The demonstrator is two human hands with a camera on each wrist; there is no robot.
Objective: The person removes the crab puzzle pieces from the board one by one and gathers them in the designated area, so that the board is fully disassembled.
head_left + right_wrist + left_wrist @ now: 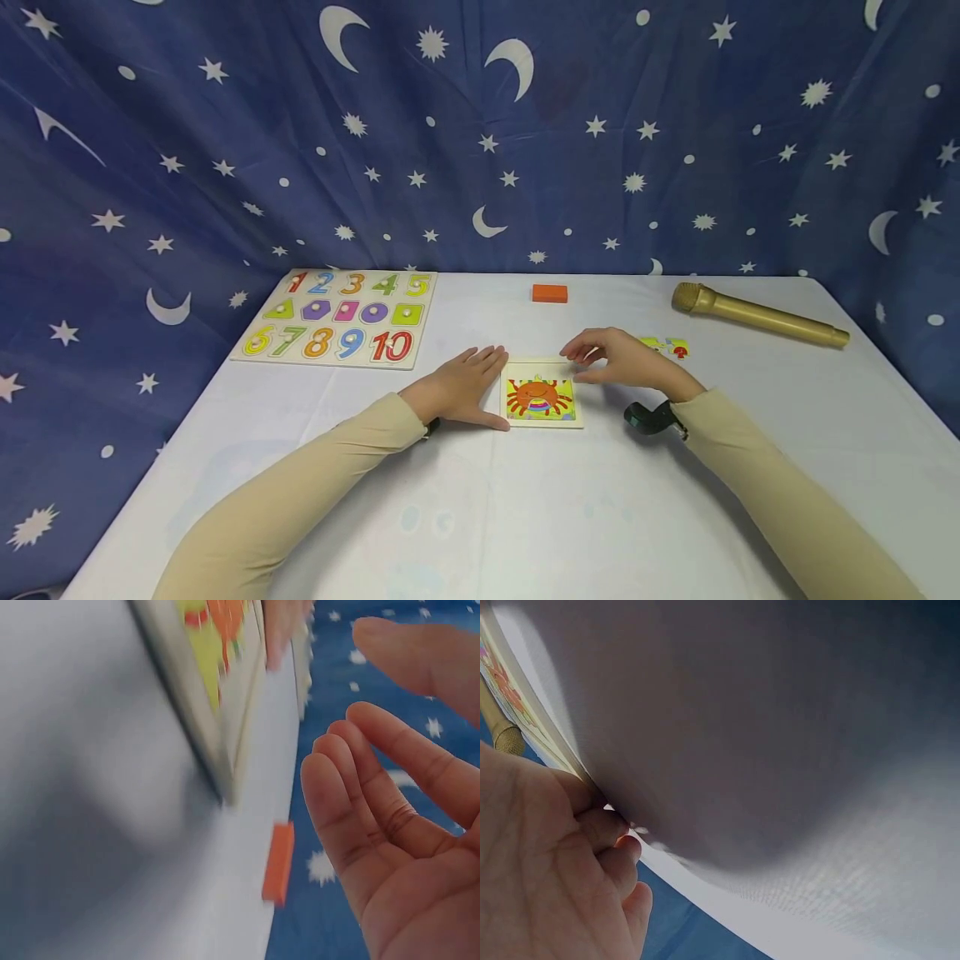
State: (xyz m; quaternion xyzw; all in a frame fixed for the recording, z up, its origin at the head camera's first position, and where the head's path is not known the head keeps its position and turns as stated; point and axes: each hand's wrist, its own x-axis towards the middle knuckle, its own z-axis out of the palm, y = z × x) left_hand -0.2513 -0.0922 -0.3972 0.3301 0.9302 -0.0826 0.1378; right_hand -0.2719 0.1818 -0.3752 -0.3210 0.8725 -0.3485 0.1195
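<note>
A small square crab jigsaw puzzle [538, 398] in a pale wooden frame lies flat on the table. My left hand [467, 387] rests against the frame's left side, fingers and thumb spread apart. In the left wrist view, the fingertips of that hand [562, 855] meet the frame's edge. Over the frame's upper right corner hovers my right hand [626, 360], its fingers slightly bent and apart from the thumb. Nothing lies between them in the right wrist view, where the hand [405, 832] is beside the puzzle [229, 645]. Behind the right hand are loose yellow-green puzzle pieces [678, 347], partly hidden.
A number and shape puzzle board [333, 321] lies at the back left. An orange block [550, 293] sits behind the crab puzzle, and a gold microphone [761, 315] lies at the back right. A blue starry curtain [480, 150] hangs along the table's far edge.
</note>
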